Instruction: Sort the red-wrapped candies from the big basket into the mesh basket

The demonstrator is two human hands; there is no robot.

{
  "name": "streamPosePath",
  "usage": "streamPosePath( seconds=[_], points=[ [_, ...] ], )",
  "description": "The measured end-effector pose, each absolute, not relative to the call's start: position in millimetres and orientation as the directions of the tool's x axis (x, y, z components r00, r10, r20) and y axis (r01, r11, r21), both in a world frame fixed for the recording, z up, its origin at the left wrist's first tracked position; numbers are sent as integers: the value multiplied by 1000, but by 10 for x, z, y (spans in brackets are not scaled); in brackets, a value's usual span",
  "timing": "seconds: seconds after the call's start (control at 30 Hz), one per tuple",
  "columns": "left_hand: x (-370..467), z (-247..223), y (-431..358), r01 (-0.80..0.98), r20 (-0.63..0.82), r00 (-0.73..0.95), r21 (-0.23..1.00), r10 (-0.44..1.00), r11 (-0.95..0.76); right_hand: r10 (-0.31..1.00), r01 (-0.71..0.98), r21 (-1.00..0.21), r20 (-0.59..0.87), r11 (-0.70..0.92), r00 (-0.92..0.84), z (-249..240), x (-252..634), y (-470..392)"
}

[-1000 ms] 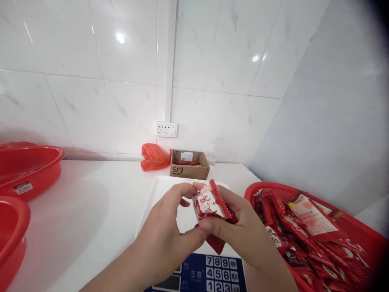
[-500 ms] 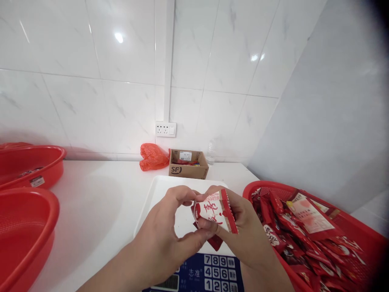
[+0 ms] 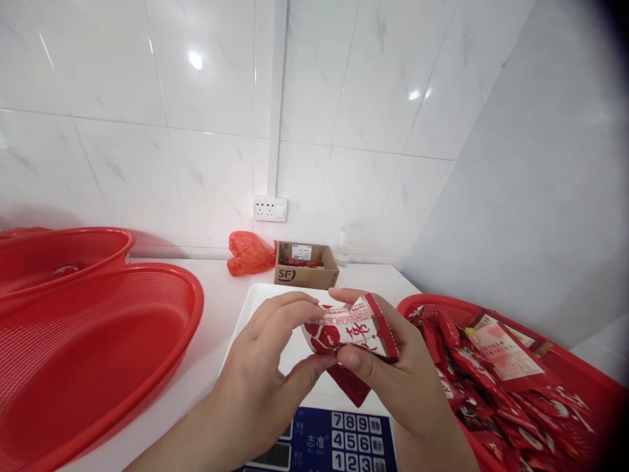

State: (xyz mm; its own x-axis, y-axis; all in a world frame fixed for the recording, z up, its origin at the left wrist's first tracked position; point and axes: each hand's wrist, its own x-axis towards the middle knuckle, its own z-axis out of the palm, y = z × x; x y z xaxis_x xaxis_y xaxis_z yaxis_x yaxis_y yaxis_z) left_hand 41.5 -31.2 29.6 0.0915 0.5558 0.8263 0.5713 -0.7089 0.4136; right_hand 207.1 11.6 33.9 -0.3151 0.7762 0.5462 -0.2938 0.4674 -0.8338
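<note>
My left hand [image 3: 260, 373] pinches the left end of a white and red snack packet [image 3: 344, 333] between thumb and fingers. My right hand [image 3: 405, 387] is closed round the packet's right side, its thumb pressed on the lower front. Below the white and red front, a dark red wrapper piece [image 3: 351, 385] sticks out; whether it is a second packet I cannot tell. Both hands are held over a scale with a white platform [image 3: 251, 308] and a blue key panel [image 3: 314, 436]. Fingers hide part of the packet.
A red basket [image 3: 597, 373] with many red snack packets stands at the right. On the left are a near red basket [image 3: 98, 387] and another red basket [image 3: 128, 237] behind it. At the back lie a red plastic bag [image 3: 250, 254] and a cardboard box [image 3: 304, 278] with packets inside.
The packet has turned and tipped in my hands, showing more of its printed side. The near left basket has slid right, further into view.
</note>
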Motion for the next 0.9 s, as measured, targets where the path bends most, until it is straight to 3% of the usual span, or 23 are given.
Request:
streamPosePath(
  seconds=[0.17,0.4,0.57,0.67,0.77,0.9],
  points=[
    [412,307,-365,544,799,122,443,589,-713,758,-277,-813,580,513,-299,282,2081,128],
    [372,308,-359,425,717,98,597,690,-681,777,-257,-831,554,494,-299,287,2081,120],
    [367,292,-331,473,845,-25,481,534,-738,846,-158,-883,469,442,-254,345,2080,79],
    [374,275,-340,508,895,-19,392,446,-767,840,-68,-867,496,494,-218,336,2104,97],
    [353,274,-363,367,828,-30,530,559,-765,780,-27,-814,566,581,-266,312,2164,153],
    [277,329,-351,42,585,20,810,811,-585,702,-23,-755,620,656,-351,328,2244,208]
  ],
)
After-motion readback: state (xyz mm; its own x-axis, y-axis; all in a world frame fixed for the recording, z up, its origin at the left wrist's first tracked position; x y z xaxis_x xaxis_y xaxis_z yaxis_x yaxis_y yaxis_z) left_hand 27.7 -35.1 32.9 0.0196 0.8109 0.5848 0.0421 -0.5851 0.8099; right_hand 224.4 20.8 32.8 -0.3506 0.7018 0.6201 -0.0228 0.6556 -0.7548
